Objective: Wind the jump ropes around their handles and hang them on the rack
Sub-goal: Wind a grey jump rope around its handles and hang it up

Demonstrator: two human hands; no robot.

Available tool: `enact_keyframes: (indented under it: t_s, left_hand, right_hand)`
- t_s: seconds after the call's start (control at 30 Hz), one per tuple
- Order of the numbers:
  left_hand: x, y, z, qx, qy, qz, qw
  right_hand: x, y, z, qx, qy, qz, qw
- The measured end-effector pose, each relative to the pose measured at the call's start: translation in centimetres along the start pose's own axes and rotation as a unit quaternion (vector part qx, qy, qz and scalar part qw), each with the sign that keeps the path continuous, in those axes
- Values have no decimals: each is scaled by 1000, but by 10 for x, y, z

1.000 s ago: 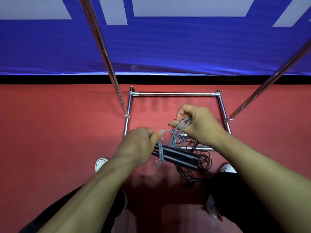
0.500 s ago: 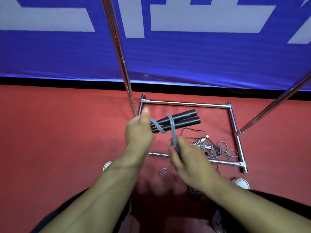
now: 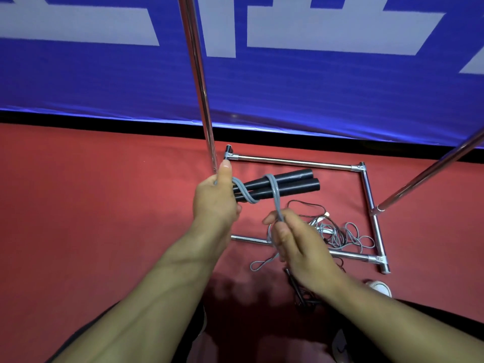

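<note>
Inside rack base (image 3: pixel 296 161), loose ropes (image 3: pixel 345 235), red floor (image 3: pixel 91 218)

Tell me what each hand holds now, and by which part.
Left hand grips the two black handles at their near ends. Right hand pinches the grey rope just below its wrap.

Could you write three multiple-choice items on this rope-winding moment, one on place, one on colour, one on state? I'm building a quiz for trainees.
1. Where do the loose ropes lie?
A. on the floor inside the rack base
B. over the top bar
C. on a table

2. What colour is the cord being wound?
A. red
B. grey
C. yellow

3. What is the right hand doing?
A. resting open
B. pinching the cord
C. gripping a pole

Key: 1 A, the loose ropes lie within the rack base; 2 B, the cord around the black handles held by the left hand is grey; 3 B, the right hand pinches it.
</note>
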State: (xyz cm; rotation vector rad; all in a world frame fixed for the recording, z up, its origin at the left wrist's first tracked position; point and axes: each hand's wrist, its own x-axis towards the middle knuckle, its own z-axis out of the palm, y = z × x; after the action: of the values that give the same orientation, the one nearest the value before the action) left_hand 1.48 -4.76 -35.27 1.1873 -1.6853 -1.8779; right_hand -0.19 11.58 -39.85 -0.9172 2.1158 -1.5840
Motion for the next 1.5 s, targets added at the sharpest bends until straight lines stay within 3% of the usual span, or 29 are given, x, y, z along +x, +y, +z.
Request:
enact_keyframes:
  t_s: [0.17, 0.3, 0.47, 0.57, 0.7, 0.77, 0.83, 0.9, 1.0, 1.1, 1.2, 1.37, 1.5]
  left_hand:
    - [-6, 0, 0, 4, -94, -22, 995]
    - [-13, 2, 0, 21, -155, -35, 987]
    - [-12, 8, -1, -30, -120, -44, 991]
    - [-7, 8, -2, -38, -83, -33, 995]
    - [-4, 4, -2, -3, -74, -16, 997]
    - [-5, 1, -3, 38, -92, -5, 995]
    - [-6, 0, -4, 97, -132, 12, 987]
    - [-11, -3, -6, 180, -183, 42, 966]
    - [-15, -7, -9, 312, -213, 72, 923]
    - [-13, -10, -9, 407, -191, 110, 886]
    - [-9, -9, -8, 449, -118, 157, 872]
    - [-2, 2, -4, 336, 26, 193, 921]
    - [5, 2, 1, 230, 62, 150, 960]
  right_hand:
    - [9, 11, -13, -161, -82, -28, 983]
    - [12, 19, -30, -323, -70, -90, 940]
    - [8, 7, -37, -249, -110, -104, 956]
    - [2, 14, -33, -191, -105, -64, 974]
    - [6, 20, -29, -212, -133, -61, 966]
    - [7, 27, -29, -257, -129, -87, 954]
    - [6, 35, -32, -280, -103, -49, 953]
    - [12, 32, -41, -238, -104, -11, 966]
    - [24, 23, -54, -293, -39, -56, 954]
    - [31, 9, -66, -285, 41, -82, 954]
    - [29, -3, -75, -293, 42, -86, 951]
    - [9, -18, -66, -332, 24, -97, 938]
    - [-5, -21, -46, -311, 24, -101, 945]
